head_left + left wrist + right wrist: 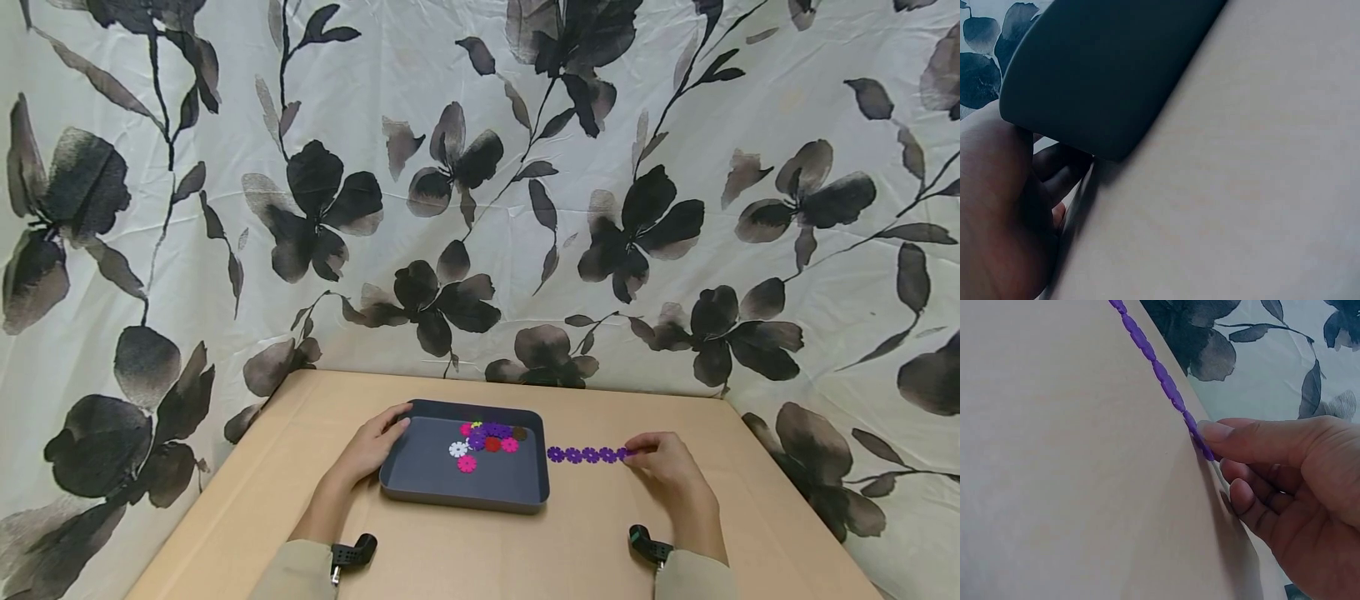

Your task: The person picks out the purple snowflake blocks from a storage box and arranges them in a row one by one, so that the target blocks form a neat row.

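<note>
A dark grey tray point(423, 473) stands on the table with a cluster of small flower-shaped pieces point(492, 431) in purple, pink, red, white, yellow and brown. My left hand point(375, 442) grips its left side, thumb at the rim; the left wrist view shows fingers point(1063, 172) curled under the tray's corner point(1085, 94). To the right of the tray runs a straight row of several purple flower pieces point(591, 455), joined edge to edge. My right hand point(670, 468) pinches the row's right end. In the right wrist view the thumb point(1260, 437) covers part of the end piece point(1192, 425).
The light wooden table point(585, 550) reaches back to a white cloth point(480, 250) printed with dark flowers. Black wrist devices sit on the left wrist point(354, 552) and the right wrist point(649, 545), both above the near part of the table.
</note>
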A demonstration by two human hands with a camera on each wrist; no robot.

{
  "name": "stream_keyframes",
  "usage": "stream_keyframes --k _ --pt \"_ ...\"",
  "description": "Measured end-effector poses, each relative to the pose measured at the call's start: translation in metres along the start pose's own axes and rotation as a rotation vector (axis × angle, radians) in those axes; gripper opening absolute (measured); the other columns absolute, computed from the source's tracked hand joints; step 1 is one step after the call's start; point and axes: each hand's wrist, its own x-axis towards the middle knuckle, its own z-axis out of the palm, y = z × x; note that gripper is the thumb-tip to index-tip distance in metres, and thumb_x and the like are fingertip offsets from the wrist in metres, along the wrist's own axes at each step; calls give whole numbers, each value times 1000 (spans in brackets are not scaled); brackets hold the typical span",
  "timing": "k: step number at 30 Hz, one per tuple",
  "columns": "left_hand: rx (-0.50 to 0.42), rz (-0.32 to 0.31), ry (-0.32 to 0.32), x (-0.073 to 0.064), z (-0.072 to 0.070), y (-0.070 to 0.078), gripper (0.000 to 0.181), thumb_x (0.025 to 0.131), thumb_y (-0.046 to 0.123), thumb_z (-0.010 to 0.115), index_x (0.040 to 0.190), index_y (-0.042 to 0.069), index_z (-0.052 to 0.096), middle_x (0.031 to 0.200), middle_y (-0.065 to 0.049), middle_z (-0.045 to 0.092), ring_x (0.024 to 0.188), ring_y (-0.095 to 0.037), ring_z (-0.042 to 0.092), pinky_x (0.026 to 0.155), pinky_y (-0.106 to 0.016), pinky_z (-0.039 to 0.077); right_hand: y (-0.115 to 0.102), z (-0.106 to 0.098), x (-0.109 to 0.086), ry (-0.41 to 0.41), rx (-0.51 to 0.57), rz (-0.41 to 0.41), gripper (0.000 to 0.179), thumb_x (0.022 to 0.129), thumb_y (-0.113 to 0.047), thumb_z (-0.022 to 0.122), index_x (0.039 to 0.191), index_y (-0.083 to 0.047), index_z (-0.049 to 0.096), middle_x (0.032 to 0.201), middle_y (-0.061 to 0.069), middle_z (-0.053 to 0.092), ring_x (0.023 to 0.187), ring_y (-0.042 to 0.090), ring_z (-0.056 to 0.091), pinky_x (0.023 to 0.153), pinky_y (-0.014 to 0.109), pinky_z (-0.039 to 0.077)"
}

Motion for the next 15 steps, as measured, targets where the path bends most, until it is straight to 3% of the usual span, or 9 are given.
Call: stream_keyframes --k 6,15 --pt "0 -7 0 0 0 0 48 111 36 50 157 22 48 165 -13 42 156 -39 32 127 -60 26 -5 3 4 -1 104 -10 32 95 -4 74 126 4 69 116 17 70 94 23 60 76 28 53" --pt "-3 -8 2 1 0 -1 47 111 35 50 157 23 48 165 -12 42 156 -38 32 127 -60 26 -35 20 16 71 179 -216 34 97 -13 75 127 2 70 122 26 68 93 17 61 75 19 57"
